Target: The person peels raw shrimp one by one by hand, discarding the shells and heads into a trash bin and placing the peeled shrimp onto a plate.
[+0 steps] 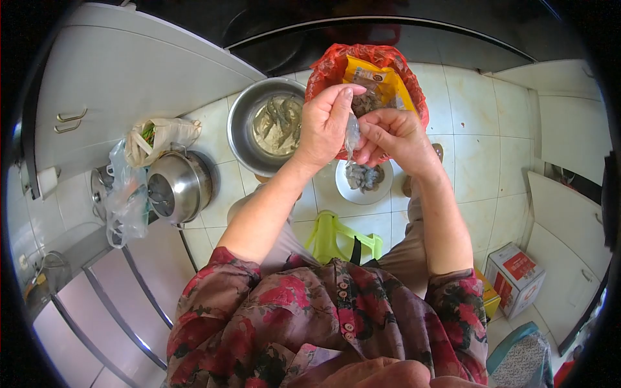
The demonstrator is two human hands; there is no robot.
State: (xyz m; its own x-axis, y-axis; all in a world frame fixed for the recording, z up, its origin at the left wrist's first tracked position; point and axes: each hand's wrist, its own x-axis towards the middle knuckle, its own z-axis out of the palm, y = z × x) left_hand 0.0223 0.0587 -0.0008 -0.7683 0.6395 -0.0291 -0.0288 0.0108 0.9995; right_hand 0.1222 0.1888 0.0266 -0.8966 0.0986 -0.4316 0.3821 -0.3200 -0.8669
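A peeled, greyish translucent shrimp [352,136] hangs between my two hands, above the red-lined bin. My left hand [326,123] is closed around its one side, with the thumb pointing up. From the other side my right hand [393,137] pinches at it with thumb and forefinger. Just below the hands, a white plate [345,188] on the floor holds several peeled shrimp [365,176]. To the left stands a steel basin [240,137] with whole, unpeeled shrimp [278,123] in shallow water. The bin with the red bag [317,79] contains shells and a yellow packet [375,76].
A light-green plastic stool [326,236] is beneath me. On the left are a steel pot [187,187], a clear plastic bag [125,207] and a cloth-like bag with greens [174,132]. A red-and-white box [517,275] sits at right near white cabinets [572,216].
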